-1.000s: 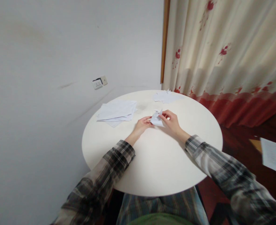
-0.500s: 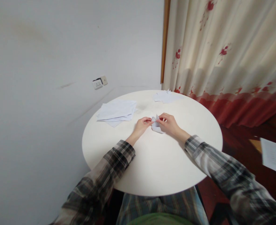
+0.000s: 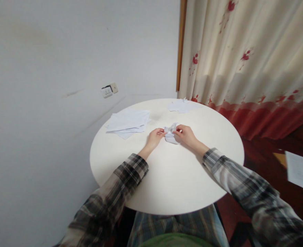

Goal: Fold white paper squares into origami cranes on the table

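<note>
Between my hands, over the middle of the round white table [image 3: 167, 185], is a small piece of folded white paper [image 3: 170, 134]. My left hand [image 3: 156, 136] pinches its left side between thumb and fingers. At its right side, my right hand [image 3: 185, 134] grips the paper the same way. The upper part of the paper stands up in raised flaps, while a flatter part lies toward me. Its exact folded shape is too small to make out.
A stack of white paper sheets [image 3: 128, 121] lies on the table at the back left. More white paper pieces [image 3: 180, 106] lie at the far edge. A wall with a socket [image 3: 106, 92] is behind, a curtain [image 3: 244, 68] at right. Printed sheets [image 3: 300, 171] lie lower right.
The paper's upper flaps have been spread apart and look wider between my fingers. My hands have shifted only slightly, the left a little to the left.
</note>
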A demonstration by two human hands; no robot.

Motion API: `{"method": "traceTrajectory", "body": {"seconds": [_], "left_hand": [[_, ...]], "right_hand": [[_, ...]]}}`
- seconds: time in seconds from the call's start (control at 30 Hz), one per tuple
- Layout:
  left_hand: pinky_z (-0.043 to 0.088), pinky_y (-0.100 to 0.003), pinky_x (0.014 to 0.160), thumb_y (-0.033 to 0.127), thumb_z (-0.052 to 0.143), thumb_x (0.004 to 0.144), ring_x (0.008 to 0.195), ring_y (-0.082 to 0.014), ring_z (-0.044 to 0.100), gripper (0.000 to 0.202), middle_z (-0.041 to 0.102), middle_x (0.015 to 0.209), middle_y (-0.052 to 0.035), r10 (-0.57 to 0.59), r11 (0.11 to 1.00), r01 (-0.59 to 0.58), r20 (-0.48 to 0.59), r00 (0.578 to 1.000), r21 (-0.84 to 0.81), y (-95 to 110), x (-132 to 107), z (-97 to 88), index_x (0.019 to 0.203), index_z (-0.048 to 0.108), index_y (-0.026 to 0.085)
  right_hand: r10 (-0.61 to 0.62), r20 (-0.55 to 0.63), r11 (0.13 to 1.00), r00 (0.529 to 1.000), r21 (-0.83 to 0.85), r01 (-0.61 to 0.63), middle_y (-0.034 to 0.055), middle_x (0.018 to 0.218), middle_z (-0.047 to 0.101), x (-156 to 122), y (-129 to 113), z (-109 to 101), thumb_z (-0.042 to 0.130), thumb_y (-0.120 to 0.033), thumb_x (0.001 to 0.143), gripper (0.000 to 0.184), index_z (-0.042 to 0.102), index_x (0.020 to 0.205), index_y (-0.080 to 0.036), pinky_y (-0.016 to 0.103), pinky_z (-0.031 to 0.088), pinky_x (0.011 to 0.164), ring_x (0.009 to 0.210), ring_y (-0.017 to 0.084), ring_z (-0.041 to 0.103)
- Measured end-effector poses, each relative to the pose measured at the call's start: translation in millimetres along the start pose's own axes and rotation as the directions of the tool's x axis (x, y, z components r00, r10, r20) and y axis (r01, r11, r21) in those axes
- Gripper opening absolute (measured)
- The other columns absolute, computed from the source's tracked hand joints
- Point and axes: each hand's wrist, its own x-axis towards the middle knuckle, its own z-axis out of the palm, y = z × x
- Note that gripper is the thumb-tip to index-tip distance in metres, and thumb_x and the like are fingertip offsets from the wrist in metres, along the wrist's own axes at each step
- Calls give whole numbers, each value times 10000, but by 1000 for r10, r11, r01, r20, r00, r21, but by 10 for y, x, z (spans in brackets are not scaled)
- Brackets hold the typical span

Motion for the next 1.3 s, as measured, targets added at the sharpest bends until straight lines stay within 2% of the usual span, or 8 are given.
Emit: {"method": "traceTrajectory", "body": {"seconds": [0.2,0.3,0.4,0.6,0.8,1.03,1.17,1.3], "left_hand": [[419,-209,540,290,619,650,660,-131,589,160,618,764,-16,-90,990,88,-10,996,-113,84,-46,21,743,571,169],[457,-225,591,324,627,650,693,-130,593,210,607,782,-16,-136,967,133,2,991,-215,138,-74,33,762,552,164],[485,-263,655,346,641,649,686,-120,583,246,589,773,-9,-174,932,172,24,985,-318,179,-100,38,767,530,162],[481,-296,725,322,668,649,650,-101,569,257,574,724,-2,-242,870,238,46,969,-433,238,-120,33,777,523,153],[459,-286,785,294,677,646,712,-93,570,241,582,767,3,-192,835,177,26,981,-521,191,-100,42,774,537,146],[446,-270,816,249,694,638,748,-97,572,211,605,776,-12,-197,774,162,11,980,-612,162,-98,39,750,555,138],[438,-273,827,233,685,648,765,-103,572,191,618,800,-21,-230,788,187,2,973,-587,185,-101,27,774,581,135],[442,-259,808,239,693,642,758,-96,570,200,621,808,-19,-234,801,216,41,971,-558,202,-109,27,777,588,136]], "right_hand": [[-2,-81,1000,997,-8,1,21,679,570,-8,-59,-30,544,-280,793,157,569,691,-164,240,354,597,609,124,481],[20,-134,997,991,75,-10,21,681,562,-3,-81,-39,526,-290,798,169,563,689,-167,244,365,601,616,127,484],[99,-150,976,984,206,-67,18,665,564,10,-79,-31,542,-310,770,184,562,657,-167,255,377,606,614,132,497],[260,-72,847,963,495,-191,7,622,586,42,-7,-3,602,-372,678,221,581,624,-158,271,401,619,602,134,512],[303,-52,806,951,546,-227,11,619,598,47,15,-3,616,-382,648,231,587,643,-153,267,394,588,592,134,513],[376,33,668,926,683,-296,24,640,610,67,-32,3,651,-407,594,280,583,693,-154,285,425,599,588,140,539],[385,88,622,919,711,-329,21,659,606,50,-78,-16,658,-412,589,284,567,691,-163,284,432,619,622,144,553],[350,169,559,921,752,-350,23,733,622,16,-90,-20,651,-406,607,288,563,741,-167,284,438,637,673,149,569]]}}
